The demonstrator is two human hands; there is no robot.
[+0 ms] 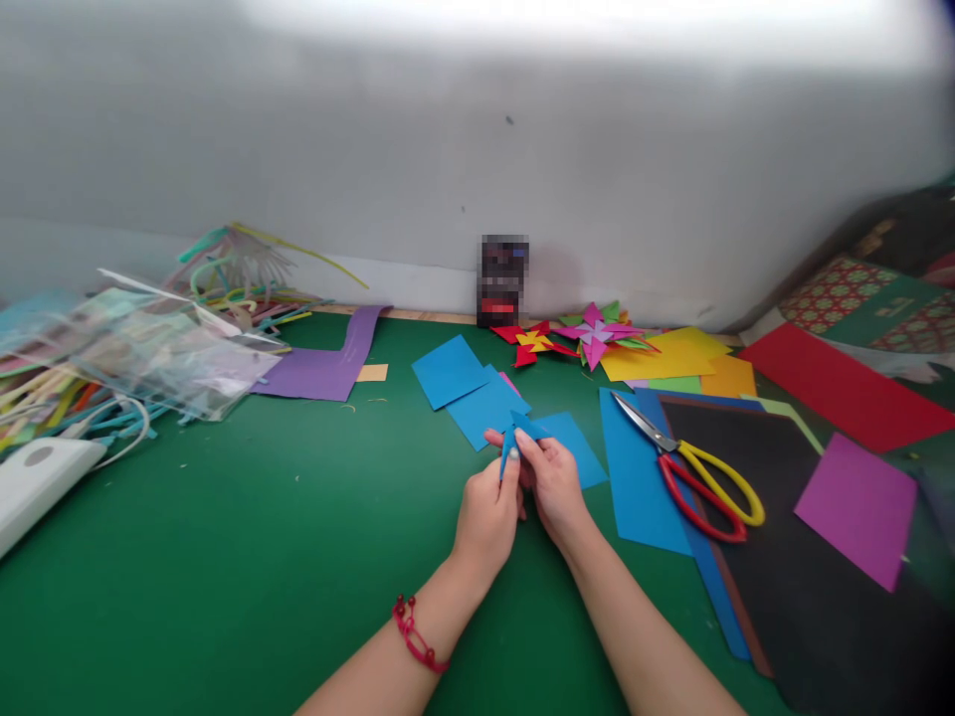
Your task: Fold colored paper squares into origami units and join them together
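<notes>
Between my two hands is a small folded piece of blue paper (528,426), held up over the green tabletop. My left hand (488,507) pinches its lower left part between thumb and fingers. On its right side, my right hand (550,477) grips it with thumb and forefinger. My fingers cover much of the fold. Flat blue paper squares (449,372) lie just beyond my hands, two of them overlapping. Another blue square (578,447) is partly behind my right hand. A sliver of pink paper shows by the overlapping squares.
Scissors (671,447) with red and yellow handles rest on dark sheets at right. Folded paper flowers (595,336) and yellow sheets (657,356) lie along the wall. At left are purple paper (317,373), bundled coloured strips (45,398) and a white device (45,477).
</notes>
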